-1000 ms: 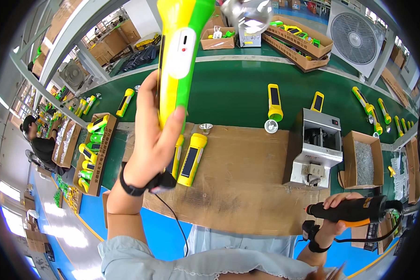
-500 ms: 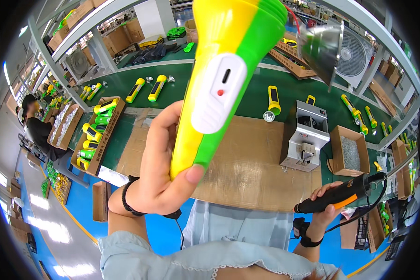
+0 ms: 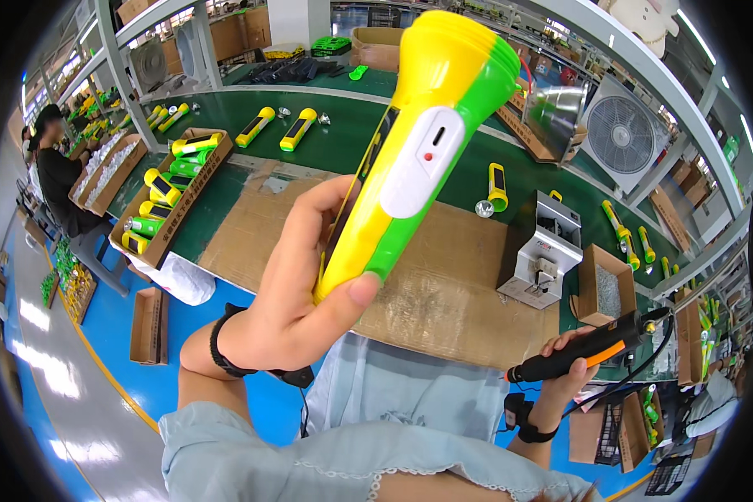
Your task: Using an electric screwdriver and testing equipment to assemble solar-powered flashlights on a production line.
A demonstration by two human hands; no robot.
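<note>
A yellow-and-green plastic flashlight (image 3: 400, 142) is gripped in the left hand (image 3: 297, 293), raised above the work surface, tilted with its wide head up and to the right. The left thumb presses on the narrow lower end, while the other fingers curl behind the body. A white oval panel (image 3: 422, 167) with a dark slot and a red dot faces the camera. Beside the head hangs a silvery cone-shaped reflector (image 3: 552, 117), with a thin red wire (image 3: 527, 71) showing between the two.

The right hand (image 3: 569, 368), lower and well apart, has its fingers closed around a black power screwdriver (image 3: 577, 347) with an orange strip, its tip pointing left.

Between the hands and beyond them, a flat brown cardboard sheet (image 3: 443, 309) covers the near part of a green tabletop (image 3: 351, 125). At the sheet's right stands a grey metal box-shaped machine (image 3: 531, 276), and just beside it a small open cardboard box (image 3: 591, 289) of silvery pieces. Behind the machine lies another two-tone flashlight (image 3: 497, 188), a small round reflector (image 3: 484, 208) at its near end. On the left, a long cardboard tray (image 3: 171, 226) holds more flashlights. Farther left is a person in black (image 3: 58, 184).
</note>
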